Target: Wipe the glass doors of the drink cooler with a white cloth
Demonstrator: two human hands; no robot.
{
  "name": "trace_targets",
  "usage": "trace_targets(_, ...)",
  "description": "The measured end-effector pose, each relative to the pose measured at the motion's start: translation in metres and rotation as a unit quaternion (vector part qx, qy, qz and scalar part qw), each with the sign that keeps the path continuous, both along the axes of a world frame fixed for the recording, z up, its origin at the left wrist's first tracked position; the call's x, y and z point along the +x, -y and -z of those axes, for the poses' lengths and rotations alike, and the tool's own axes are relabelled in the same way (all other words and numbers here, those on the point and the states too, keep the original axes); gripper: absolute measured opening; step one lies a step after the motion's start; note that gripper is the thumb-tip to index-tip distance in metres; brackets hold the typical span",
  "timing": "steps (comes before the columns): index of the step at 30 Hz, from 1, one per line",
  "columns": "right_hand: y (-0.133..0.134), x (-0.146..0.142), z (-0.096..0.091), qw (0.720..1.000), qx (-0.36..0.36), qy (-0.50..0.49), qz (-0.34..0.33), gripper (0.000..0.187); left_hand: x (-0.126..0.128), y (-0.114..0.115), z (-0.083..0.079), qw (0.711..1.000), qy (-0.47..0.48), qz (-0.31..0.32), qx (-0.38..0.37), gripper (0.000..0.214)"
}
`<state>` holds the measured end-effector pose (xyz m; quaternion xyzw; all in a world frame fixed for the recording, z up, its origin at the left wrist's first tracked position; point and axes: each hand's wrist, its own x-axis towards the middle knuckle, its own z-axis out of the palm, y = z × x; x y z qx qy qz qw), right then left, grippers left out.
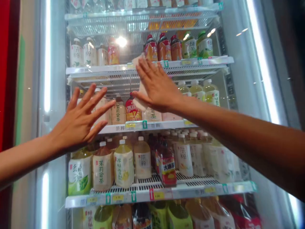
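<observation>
**Flat palms on a cooler door, cloth under the right**

Right grip point(156, 87) lies flat, fingers spread, pinning a pale cloth point(140, 92) against the glass door point(240, 95); the cloth shows only at the fingertips and under the thumb, so the right hand is the one on it. Left grip point(82, 119) is open too, empty, palm to the glass lower and to the left, well apart from the cloth. The cloth looks soft and crumpled, the glass smooth and glaring. Behind it, white wire shelves point(147, 125) carry upright plastic tea bottles point(124, 165) with glossy labels.
</observation>
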<state>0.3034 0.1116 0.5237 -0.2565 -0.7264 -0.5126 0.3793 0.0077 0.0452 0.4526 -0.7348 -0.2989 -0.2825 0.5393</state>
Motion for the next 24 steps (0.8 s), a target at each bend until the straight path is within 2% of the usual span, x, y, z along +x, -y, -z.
trace_targets(1, 0.002, 0.007, -0.009, 1.000, 0.005, -0.006, 0.006, 0.086, 0.007, -0.003, -0.016, 1.000, 0.002, 0.009, 0.013, 0.055)
trace_targets(2, 0.007, 0.013, -0.006, 1.000, 0.009, -0.001, 0.013, 0.086, 0.014, -0.006, -0.027, 1.000, 0.006, 0.017, 0.024, 0.056)
trace_targets(3, 0.013, 0.017, 0.009, 1.000, 0.015, 0.008, 0.019, 0.085, 0.019, -0.007, -0.032, 0.999, 0.008, 0.019, 0.035, 0.057)
trace_targets(4, 0.019, 0.021, 0.031, 0.999, 0.020, 0.024, 0.026, 0.083, 0.023, -0.009, -0.033, 0.999, 0.004, 0.018, 0.043, 0.058)
trace_targets(6, 0.027, 0.027, 0.079, 0.996, 0.030, 0.068, 0.038, 0.076, 0.028, -0.013, -0.026, 0.998, -0.023, 0.017, 0.050, 0.060)
trace_targets(7, 0.028, 0.029, 0.096, 0.993, 0.044, 0.102, 0.040, 0.071, 0.029, -0.015, -0.024, 0.998, -0.035, 0.024, 0.051, 0.061)
trace_targets(8, 0.028, 0.031, 0.102, 0.989, 0.062, 0.123, 0.046, 0.064, 0.029, -0.017, -0.025, 0.997, -0.041, 0.032, 0.051, 0.062)
trace_targets(9, 0.026, 0.031, 0.096, 0.987, 0.074, 0.136, 0.047, 0.061, 0.030, -0.020, -0.032, 0.997, -0.042, 0.041, 0.052, 0.063)
trace_targets(10, 0.024, 0.029, 0.077, 0.987, 0.080, 0.134, 0.044, 0.061, 0.032, -0.022, -0.045, 0.997, -0.037, 0.048, 0.054, 0.064)
trace_targets(11, 0.022, 0.026, 0.049, 0.989, 0.076, 0.117, 0.039, 0.063, 0.035, -0.023, -0.064, 0.997, -0.027, 0.051, 0.055, 0.066)
trace_targets(14, 0.020, 0.008, -0.061, 0.998, 0.045, 0.027, 0.019, 0.074, 0.045, -0.022, -0.136, 0.998, 0.017, 0.042, 0.041, 0.068)
trace_targets(15, 0.019, 0.001, -0.093, 0.999, 0.039, 0.000, 0.014, 0.075, 0.048, -0.020, -0.158, 0.998, 0.040, 0.034, 0.033, 0.070)
trace_targets(16, 0.019, -0.005, -0.115, 0.999, 0.035, -0.018, 0.010, 0.074, 0.051, -0.019, -0.175, 0.997, 0.062, 0.025, 0.026, 0.071)
trace_targets(17, 0.018, -0.011, -0.128, 0.999, 0.032, -0.027, 0.003, 0.072, 0.052, -0.017, -0.187, 0.996, 0.081, 0.014, 0.019, 0.073)
trace_targets(18, 0.017, -0.015, -0.131, 0.999, 0.030, -0.035, -0.009, 0.070, 0.053, -0.015, -0.194, 0.995, 0.097, 0.003, 0.011, 0.075)
trace_targets(22, 0.018, -0.015, -0.098, 0.998, 0.007, -0.043, -0.048, 0.062, 0.050, -0.003, -0.191, 0.993, 0.117, -0.013, -0.017, 0.078)
trace_targets(23, 0.020, -0.015, -0.099, 0.999, -0.003, -0.034, -0.041, 0.061, 0.049, 0.000, -0.194, 0.992, 0.120, -0.015, -0.027, 0.077)
trace_targets(24, 0.023, -0.015, -0.108, 0.999, -0.015, -0.021, -0.028, 0.061, 0.049, 0.002, -0.201, 0.992, 0.121, -0.016, -0.036, 0.075)
